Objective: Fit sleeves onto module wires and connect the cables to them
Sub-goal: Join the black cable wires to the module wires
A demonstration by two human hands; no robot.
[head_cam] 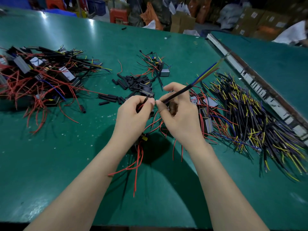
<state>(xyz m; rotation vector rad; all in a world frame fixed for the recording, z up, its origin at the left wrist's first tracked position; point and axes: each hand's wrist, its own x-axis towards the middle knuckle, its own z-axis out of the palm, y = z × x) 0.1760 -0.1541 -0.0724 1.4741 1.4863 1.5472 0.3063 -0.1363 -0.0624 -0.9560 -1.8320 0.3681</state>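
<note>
Seen from above, 2 bare forearms reach out over a green worktop [50, 147] strewn with wiring. The left hand [133, 112] is curled around thin red and black module wires [143, 101], pinching their ends between thumb and forefinger. The right hand [180, 114] grips a black cable [180, 92] near one end; its far end points up and away to the right, fanning into blue, yellow and red cores. Both sets of fingertips nearly meet in mid-air above the worktop, so the cable end and the wire ends sit just beside each other. Whether a sleeve is already on the wire cannot be made out.

Below the hands, a small dark module [141, 140] hangs or rests with red leads trailing toward the viewer. Loose black sleeves [130, 82] lie scattered just beyond the hands. A heap of finished or waiting modules [41, 75] sits far left, and a large pile of cables [258, 114] lies to the right.

Likely risks: the fine wire ends could slip from the pinch or splay, missing the cable core, because both parts are held unsupported. Trailing red leads may snag the nearby pile and tug the joint apart.
</note>
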